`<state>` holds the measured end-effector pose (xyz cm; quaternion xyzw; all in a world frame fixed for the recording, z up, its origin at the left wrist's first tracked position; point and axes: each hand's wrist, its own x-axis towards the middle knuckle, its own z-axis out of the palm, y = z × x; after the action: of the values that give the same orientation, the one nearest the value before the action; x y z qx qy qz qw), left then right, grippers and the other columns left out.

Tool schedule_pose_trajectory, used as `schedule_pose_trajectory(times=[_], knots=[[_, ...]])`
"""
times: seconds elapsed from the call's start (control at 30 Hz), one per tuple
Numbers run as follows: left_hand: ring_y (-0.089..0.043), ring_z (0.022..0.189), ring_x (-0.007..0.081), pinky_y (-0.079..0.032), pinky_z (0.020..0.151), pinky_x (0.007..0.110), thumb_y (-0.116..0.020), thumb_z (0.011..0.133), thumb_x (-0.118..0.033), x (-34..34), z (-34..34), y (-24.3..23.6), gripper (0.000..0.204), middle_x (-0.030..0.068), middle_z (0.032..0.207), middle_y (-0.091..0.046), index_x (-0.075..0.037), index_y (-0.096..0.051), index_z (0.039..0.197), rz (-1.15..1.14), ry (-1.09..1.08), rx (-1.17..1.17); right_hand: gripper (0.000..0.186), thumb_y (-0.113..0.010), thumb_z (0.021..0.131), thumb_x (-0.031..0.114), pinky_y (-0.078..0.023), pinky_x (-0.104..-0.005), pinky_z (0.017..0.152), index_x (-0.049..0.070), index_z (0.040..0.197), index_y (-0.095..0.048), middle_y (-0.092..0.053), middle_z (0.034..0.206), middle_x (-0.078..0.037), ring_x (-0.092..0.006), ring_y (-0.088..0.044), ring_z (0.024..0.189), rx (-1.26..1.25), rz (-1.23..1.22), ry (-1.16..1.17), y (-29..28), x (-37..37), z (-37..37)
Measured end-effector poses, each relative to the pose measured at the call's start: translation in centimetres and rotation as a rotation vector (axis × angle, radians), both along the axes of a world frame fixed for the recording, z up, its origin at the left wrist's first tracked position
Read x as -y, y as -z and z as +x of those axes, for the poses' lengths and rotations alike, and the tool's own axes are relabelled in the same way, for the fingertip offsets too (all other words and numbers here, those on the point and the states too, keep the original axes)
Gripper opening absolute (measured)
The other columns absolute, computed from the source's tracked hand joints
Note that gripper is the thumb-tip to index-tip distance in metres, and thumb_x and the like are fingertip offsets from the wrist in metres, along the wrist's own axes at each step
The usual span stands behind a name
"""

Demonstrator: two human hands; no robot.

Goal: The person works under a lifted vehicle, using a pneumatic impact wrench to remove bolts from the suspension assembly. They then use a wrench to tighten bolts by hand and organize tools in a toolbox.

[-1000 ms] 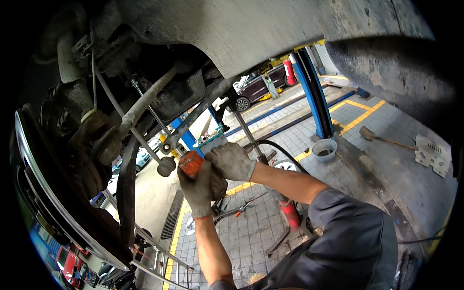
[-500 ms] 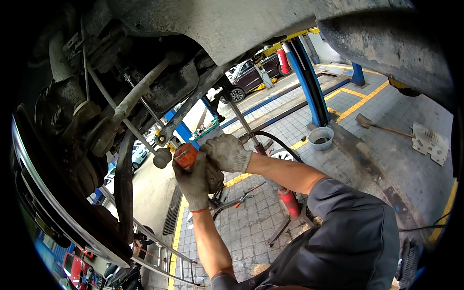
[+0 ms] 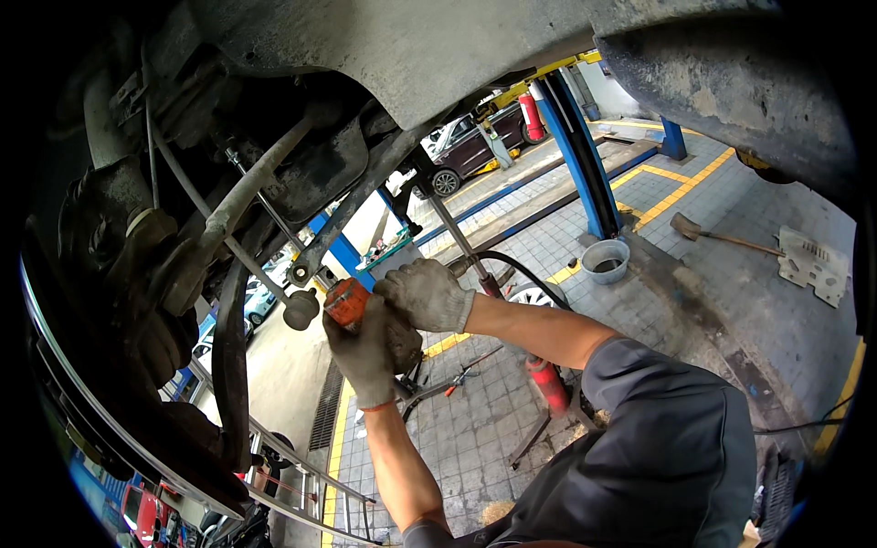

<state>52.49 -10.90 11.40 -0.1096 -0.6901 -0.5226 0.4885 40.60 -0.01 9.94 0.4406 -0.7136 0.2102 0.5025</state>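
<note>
My gloved left hand is wrapped round an orange impact wrench with a dark, grimy body. My gloved right hand is closed on the same tool from the right, its fingers partly hiding it. The wrench's nose points up toward a bolt eye on a metal arm under the raised vehicle; I cannot tell whether they touch. Just left of the tool hangs a rounded rod end. Behind my right hand, a black hose curves down past a tall support pole with a red base.
The vehicle's underside is overhead. Right: a blue lift post, a bucket, a long-handled mallet and a metal plate. Lower left: an aluminium ladder. Tools lie on the tiled floor.
My view has shifted, so the underside and floor sit higher and further left in the picture. Both hands still grip the wrench, which appears slightly higher and further left.
</note>
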Motion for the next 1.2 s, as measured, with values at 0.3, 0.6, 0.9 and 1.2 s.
schedule_pose_trajectory(times=[0.3, 0.6, 0.9, 1.2], knots=[[-0.065, 0.09, 0.0147, -0.055, 0.079, 0.03, -0.075, 0.092, -0.014, -0.4, -0.6, 0.0, 0.041, 0.0074, 0.106, -0.069, -0.001, -0.058, 0.127, 0.009, -0.018, -0.009, 0.025, -0.064, 0.087, 0.023, -0.056, -0.042, 0.072, 0.011, 0.109, -0.061, -0.067, 0.092, -0.011, -0.0289, -0.071, 0.088, 0.037, 0.052, -0.044, -0.6, -0.9, 0.2], [-0.066, 0.093, 0.016, -0.055, 0.082, 0.031, -0.075, 0.091, -0.013, -0.9, -0.6, 0.2, 0.042, 0.0085, 0.108, -0.068, -0.001, -0.057, 0.127, 0.011, 0.019, -0.039, 0.02, -0.063, 0.088, 0.023, -0.056, -0.0403, 0.072, 0.012, 0.105, -0.063, -0.069, 0.093, -0.009, -0.0249, -0.072, 0.09, 0.037, 0.057, 0.011, 0.1, -0.9, 0.4], [-0.065, 0.093, 0.0152, -0.054, 0.083, 0.03, -0.075, 0.092, -0.015, -0.1, 0.1, -0.4, 0.042, 0.0074, 0.109, -0.068, -0.001, -0.057, 0.128, -0.054, -0.059, -0.001, 0.021, -0.064, 0.088, 0.024, -0.057, -0.0382, 0.066, 0.012, 0.105, -0.063, -0.068, 0.092, -0.008, -0.025, -0.072, 0.086, 0.035, 0.029, -0.033, -0.2, -0.1, 0.2], [-0.059, 0.113, 0.016, -0.047, 0.099, 0.03, -0.063, 0.1, -0.021, -0.2, -0.1, -1.3, 0.052, 0.0106, 0.125, -0.063, 0.001, -0.047, 0.144, -0.062, 0.055, -0.052, 0.056, -0.065, 0.089, 0.026, -0.055, -0.0416, 0.062, 0.009, 0.14, -0.051, -0.065, 0.089, -0.01, -0.0268, -0.069, 0.077, -0.07, -0.008, 0.063, 0.7, -2.1, 0.9]])
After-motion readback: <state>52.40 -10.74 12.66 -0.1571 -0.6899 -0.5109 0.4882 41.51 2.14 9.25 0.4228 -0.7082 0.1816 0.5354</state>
